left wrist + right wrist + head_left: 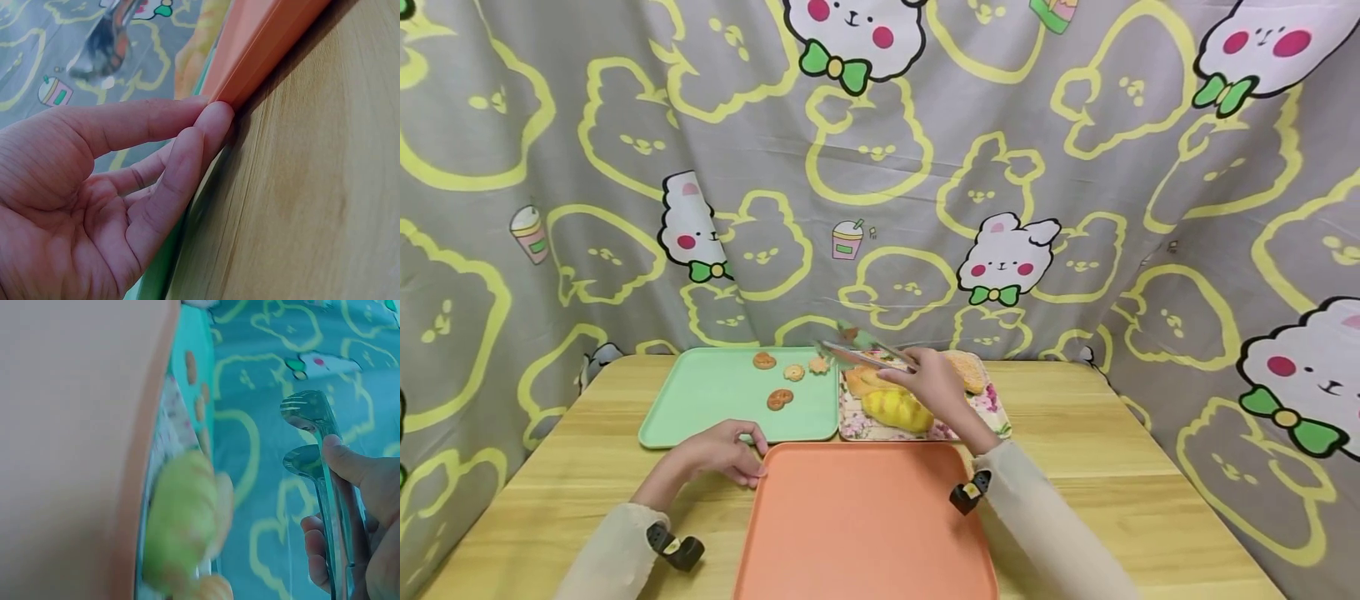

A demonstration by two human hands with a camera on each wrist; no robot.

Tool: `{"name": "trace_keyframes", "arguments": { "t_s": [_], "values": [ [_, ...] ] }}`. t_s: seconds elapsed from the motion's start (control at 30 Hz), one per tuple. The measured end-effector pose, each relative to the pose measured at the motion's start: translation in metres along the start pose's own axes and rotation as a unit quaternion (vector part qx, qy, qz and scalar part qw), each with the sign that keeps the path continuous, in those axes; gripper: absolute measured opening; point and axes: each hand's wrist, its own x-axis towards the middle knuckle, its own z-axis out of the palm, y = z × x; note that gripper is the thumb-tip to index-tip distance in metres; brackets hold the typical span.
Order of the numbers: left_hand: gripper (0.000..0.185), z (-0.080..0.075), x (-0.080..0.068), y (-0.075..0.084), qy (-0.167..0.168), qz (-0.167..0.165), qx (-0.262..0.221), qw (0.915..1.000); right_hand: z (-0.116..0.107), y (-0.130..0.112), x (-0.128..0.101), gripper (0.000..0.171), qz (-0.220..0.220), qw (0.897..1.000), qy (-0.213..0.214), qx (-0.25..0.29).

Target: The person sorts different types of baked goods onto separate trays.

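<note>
The person's right hand (934, 385) is curled round a pair of metal tongs (867, 357), thumb lying along the upper arm and fingers wrapped under the lower one, so the tool is gripped near its back end and the two spoon-shaped tips (309, 434) stick out beyond the fingertips with a narrow gap between them, holding nothing. Just below those fingers sits the floral tray (996, 408) with its breads; the yellow bun (897, 410) lies right under the hand, which seems to be why the tongs hang there, angled over the food rather than resting on the table (1120, 467).

The left hand (724, 454) does the steadying (or so it looks): its fingertips (212, 122) are pinched together against the near-left corner of the empty orange tray (865, 517), thumb on top, likely to keep it from sliding. Beyond these fingers, well apart from them, the green tray (715, 396) carries a few small cookies (779, 398).
</note>
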Motion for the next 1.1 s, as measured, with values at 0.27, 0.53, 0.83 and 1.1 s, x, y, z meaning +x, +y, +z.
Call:
{"name": "trace_keyframes", "arguments": {
  "t_s": [0.27, 0.53, 0.83, 1.1],
  "values": [
    [0.026, -0.001, -0.004, -0.002, 0.006, -0.009, 0.008, 0.9999, -0.032, 0.041, -0.012, 0.046, 0.027, 0.998, 0.053, 0.006],
    [0.026, -0.001, -0.004, -0.001, 0.004, -0.007, 0.002, 1.0000, -0.059, 0.084, -0.023, 0.054, 0.086, 0.991, 0.092, 0.044],
    [0.026, 0.001, -0.001, 0.002, 0.004, -0.008, 0.005, 1.0000, -0.079, 0.117, -0.027, 0.061, 0.130, 0.981, 0.145, 0.014],
    [0.026, 0.000, -0.003, 0.001, 0.006, -0.005, 0.003, 1.0000, -0.089, 0.134, -0.029, 0.075, 0.193, 0.971, 0.138, -0.023]
  ]
}}
